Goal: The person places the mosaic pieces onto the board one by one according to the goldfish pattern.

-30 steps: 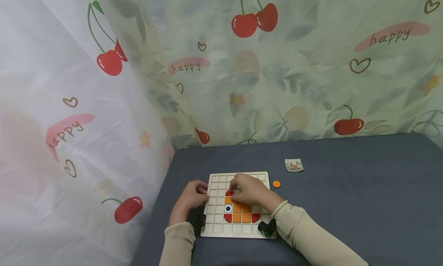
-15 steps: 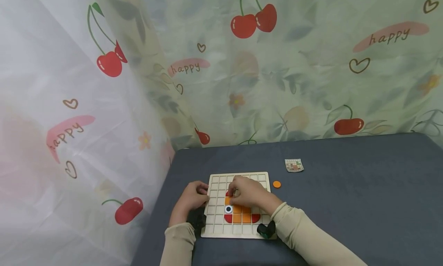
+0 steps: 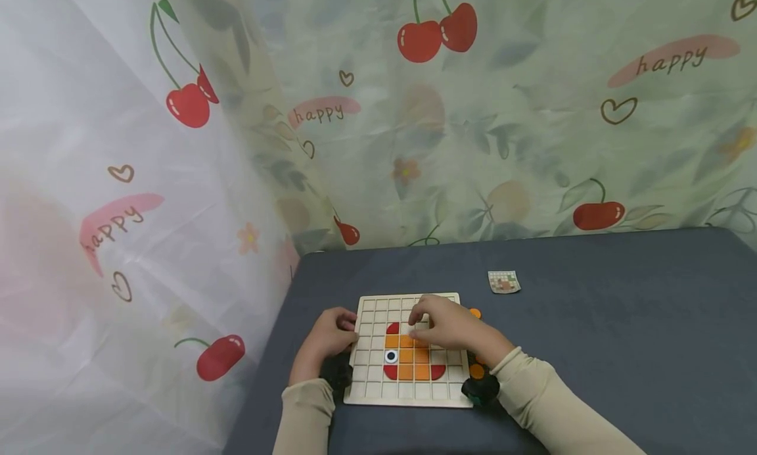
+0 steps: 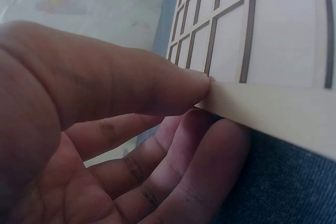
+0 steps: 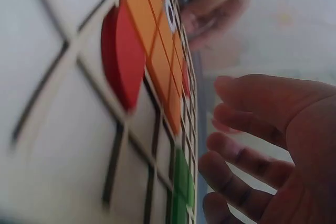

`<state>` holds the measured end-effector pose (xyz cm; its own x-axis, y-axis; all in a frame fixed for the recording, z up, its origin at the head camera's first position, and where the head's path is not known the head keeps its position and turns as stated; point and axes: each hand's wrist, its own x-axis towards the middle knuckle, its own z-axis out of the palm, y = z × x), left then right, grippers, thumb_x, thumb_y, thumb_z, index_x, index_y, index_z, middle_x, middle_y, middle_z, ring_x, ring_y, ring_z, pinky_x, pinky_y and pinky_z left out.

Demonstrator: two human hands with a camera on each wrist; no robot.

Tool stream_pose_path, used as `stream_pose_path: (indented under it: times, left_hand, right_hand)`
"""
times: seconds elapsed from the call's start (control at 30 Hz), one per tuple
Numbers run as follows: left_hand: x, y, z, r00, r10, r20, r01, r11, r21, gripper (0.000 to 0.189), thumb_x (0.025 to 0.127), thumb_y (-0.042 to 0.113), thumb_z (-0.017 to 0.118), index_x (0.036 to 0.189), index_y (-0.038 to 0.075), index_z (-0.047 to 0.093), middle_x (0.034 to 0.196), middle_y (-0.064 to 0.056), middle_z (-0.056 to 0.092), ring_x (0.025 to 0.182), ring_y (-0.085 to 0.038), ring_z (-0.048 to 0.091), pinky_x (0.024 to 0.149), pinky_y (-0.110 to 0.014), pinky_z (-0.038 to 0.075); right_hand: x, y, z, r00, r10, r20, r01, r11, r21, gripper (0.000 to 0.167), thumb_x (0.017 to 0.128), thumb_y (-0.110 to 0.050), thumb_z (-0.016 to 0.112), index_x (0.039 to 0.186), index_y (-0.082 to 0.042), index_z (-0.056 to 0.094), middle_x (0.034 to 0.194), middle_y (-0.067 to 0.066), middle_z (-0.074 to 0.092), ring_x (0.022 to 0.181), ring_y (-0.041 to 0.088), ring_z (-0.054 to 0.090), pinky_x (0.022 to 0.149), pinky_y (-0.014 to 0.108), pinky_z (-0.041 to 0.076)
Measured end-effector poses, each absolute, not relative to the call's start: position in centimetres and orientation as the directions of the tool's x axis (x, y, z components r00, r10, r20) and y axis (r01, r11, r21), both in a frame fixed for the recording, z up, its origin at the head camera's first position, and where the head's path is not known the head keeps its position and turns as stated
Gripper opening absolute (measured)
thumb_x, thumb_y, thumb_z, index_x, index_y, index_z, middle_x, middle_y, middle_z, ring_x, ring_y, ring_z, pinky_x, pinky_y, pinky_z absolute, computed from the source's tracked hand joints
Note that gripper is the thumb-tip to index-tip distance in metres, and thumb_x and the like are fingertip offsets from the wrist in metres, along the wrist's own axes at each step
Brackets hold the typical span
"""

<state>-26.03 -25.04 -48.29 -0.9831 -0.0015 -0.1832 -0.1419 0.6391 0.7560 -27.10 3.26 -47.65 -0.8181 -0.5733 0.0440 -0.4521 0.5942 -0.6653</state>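
A pale wooden grid board (image 3: 369, 392) lies on the table, its cells partly filled with orange square tiles (image 3: 405, 356), rounded red tiles (image 3: 437, 372) and a white eye tile (image 3: 391, 356). Green tiles (image 5: 182, 179) show in the right wrist view. My left hand (image 3: 328, 333) holds the board's left edge, thumb on the rim and fingertips tucked against the side below. Above the upper right of the board hovers my right hand (image 3: 446, 325), fingers loosely bent and nothing between them. It hides the cells beneath it in the head view.
Right of the board lie an orange disc (image 3: 476, 313) and another orange piece (image 3: 476, 371), partly behind the black wrist camera (image 3: 480, 390). A small printed pattern card (image 3: 504, 282) is farther back on the dark table (image 3: 615, 336). Cherry-printed curtains (image 3: 503, 126) stand behind and at left.
My right hand has moved right, off the tiles near the upper red one, and its fingers have spread apart. Orange pieces beside the board now show. My left hand stays at the edge.
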Motion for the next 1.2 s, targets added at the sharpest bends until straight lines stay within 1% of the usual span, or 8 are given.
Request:
stream_pose_path:
  times: [0.4, 0.53, 0.63, 0.77, 0.9, 1.0, 1.1, 1.2]
  left_hand:
    - [-26.2, -25.0, -48.3, -0.982, -0.012, -0.188, -0.152, 0.642, 0.752, 0.039, 0.087, -0.002, 0.074, 0.125, -0.004, 0.068, 0.1, -0.015, 0.067, 0.078, -0.022, 0.067, 0.066, -0.036, 0.063]
    - [-26.2, -24.9, -48.3, -0.982, -0.005, -0.188, -0.148, 0.639, 0.755, 0.039, 0.087, -0.002, 0.074, 0.125, -0.004, 0.068, 0.1, -0.016, 0.067, 0.077, -0.022, 0.067, 0.065, -0.036, 0.062]
    - [-26.1, -24.8, -48.3, -0.982, -0.01, -0.189, -0.151, 0.643, 0.751, 0.039, 0.087, -0.002, 0.074, 0.125, -0.004, 0.068, 0.1, -0.016, 0.067, 0.078, -0.022, 0.067, 0.065, -0.036, 0.062]
    - [-26.0, -24.8, -48.4, -0.983, -0.012, -0.185, -0.149, 0.65, 0.746, 0.039, 0.087, -0.002, 0.074, 0.125, -0.004, 0.068, 0.1, -0.016, 0.068, 0.078, -0.022, 0.067, 0.066, -0.036, 0.063]
    - [-25.9, -24.7, -48.4, -0.982, -0.01, -0.188, -0.149, 0.653, 0.742, 0.039, 0.086, -0.002, 0.074, 0.125, -0.004, 0.068, 0.099, -0.015, 0.067, 0.077, -0.021, 0.066, 0.065, -0.036, 0.062]
    - [-25.9, -24.8, -48.3, -0.983, -0.007, -0.185, -0.145, 0.652, 0.744, 0.039, 0.086, -0.002, 0.073, 0.125, -0.004, 0.068, 0.099, -0.015, 0.067, 0.077, -0.021, 0.066, 0.065, -0.036, 0.062]
    - [-26.0, -24.8, -48.3, -0.984, -0.003, -0.177, -0.136, 0.652, 0.746, 0.039, 0.086, -0.002, 0.073, 0.125, -0.004, 0.068, 0.099, -0.015, 0.067, 0.077, -0.022, 0.066, 0.065, -0.036, 0.062]
    - [-26.1, -25.0, -48.4, -0.985, -0.006, -0.172, -0.134, 0.656, 0.743, 0.038, 0.086, -0.002, 0.073, 0.124, -0.004, 0.068, 0.098, -0.015, 0.067, 0.076, -0.022, 0.066, 0.064, -0.035, 0.062]
  right_hand:
    - [-27.0, 10.5, -48.1, -0.856, -0.507, 0.097, -0.426, 0.587, -0.688, 0.022, 0.099, -0.021, 0.077, 0.119, -0.011, 0.075, 0.111, 0.005, 0.066, 0.077, 0.011, 0.055, 0.069, 0.031, 0.052]
    - [-27.1, 12.6, -48.7, -0.866, -0.479, 0.141, -0.445, 0.612, -0.654, 0.022, 0.095, -0.018, 0.081, 0.116, -0.012, 0.076, 0.109, 0.004, 0.067, 0.076, 0.007, 0.056, 0.105, 0.055, 0.045]
    - [-27.2, 13.6, -49.0, -0.871, -0.464, 0.16, -0.451, 0.628, -0.634, 0.025, 0.092, -0.017, 0.084, 0.116, -0.011, 0.077, 0.107, 0.003, 0.067, 0.075, 0.006, 0.056, 0.113, 0.065, 0.033]
    - [-27.4, 14.2, -49.5, -0.88, -0.449, 0.154, -0.442, 0.655, -0.613, 0.027, 0.092, -0.019, 0.084, 0.117, -0.012, 0.078, 0.109, 0.001, 0.068, 0.075, 0.005, 0.055, 0.091, 0.041, 0.05]
    - [-27.6, 14.4, -50.1, -0.893, -0.43, 0.132, -0.415, 0.674, -0.611, 0.027, 0.093, -0.022, 0.083, 0.118, -0.012, 0.078, 0.11, 0.002, 0.068, 0.073, 0.005, 0.055, 0.076, 0.032, 0.051]
    - [-27.7, 14.3, -50.4, -0.899, -0.417, 0.132, -0.404, 0.676, -0.616, 0.027, 0.093, -0.02, 0.083, 0.118, -0.011, 0.078, 0.109, 0.003, 0.069, 0.072, 0.005, 0.056, 0.099, 0.046, 0.049]
    - [-27.8, 14.0, -50.6, -0.906, -0.4, 0.141, -0.396, 0.678, -0.619, 0.027, 0.092, -0.018, 0.083, 0.117, -0.008, 0.078, 0.106, 0.004, 0.069, 0.073, 0.007, 0.056, 0.12, 0.062, 0.033]
    - [-27.8, 13.6, -50.5, -0.906, -0.399, 0.142, -0.397, 0.682, -0.614, 0.027, 0.092, -0.017, 0.083, 0.116, -0.007, 0.079, 0.105, 0.004, 0.069, 0.078, 0.009, 0.056, 0.11, 0.054, 0.046]
